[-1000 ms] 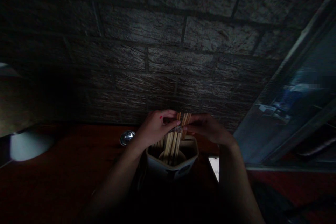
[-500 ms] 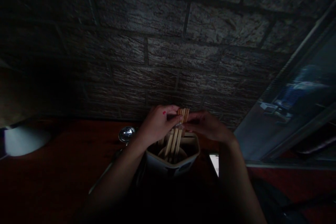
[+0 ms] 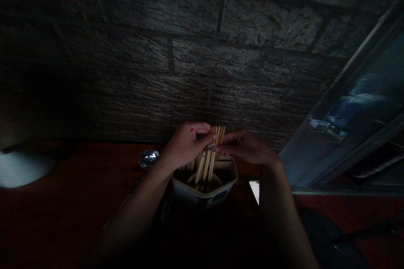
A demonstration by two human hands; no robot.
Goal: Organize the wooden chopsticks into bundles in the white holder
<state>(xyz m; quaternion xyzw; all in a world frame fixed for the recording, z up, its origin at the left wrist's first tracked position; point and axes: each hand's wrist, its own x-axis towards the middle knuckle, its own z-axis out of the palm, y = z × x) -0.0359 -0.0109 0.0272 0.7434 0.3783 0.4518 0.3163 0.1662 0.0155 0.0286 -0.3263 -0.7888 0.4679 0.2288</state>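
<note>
A bundle of pale wooden chopsticks (image 3: 207,166) stands slanted, its lower ends inside a light-coloured container (image 3: 189,191). My left hand (image 3: 189,145) grips the bundle's upper part from the left, thumb across the front. From the right, my right hand (image 3: 244,147) pinches at the same bundle with thumb and fingers. Something clear and shiny, perhaps plastic wrap, shows around the sticks between the hands. More sticks stand in the container's left part, partly behind my left wrist. A round rim shows inside the container, around the lower ends.
On the reddish wooden table (image 3: 78,206) a shiny metal round object (image 3: 149,158) lies left of the container. A lit phone (image 3: 254,191) is partly behind my right forearm. The brick wall (image 3: 189,59) rises close behind; a glass door or window (image 3: 341,122) stands right.
The view has shifted slightly, so the scene sits a little further left and higher. Both hands keep hold of the chopsticks, with only slight finger movement.
</note>
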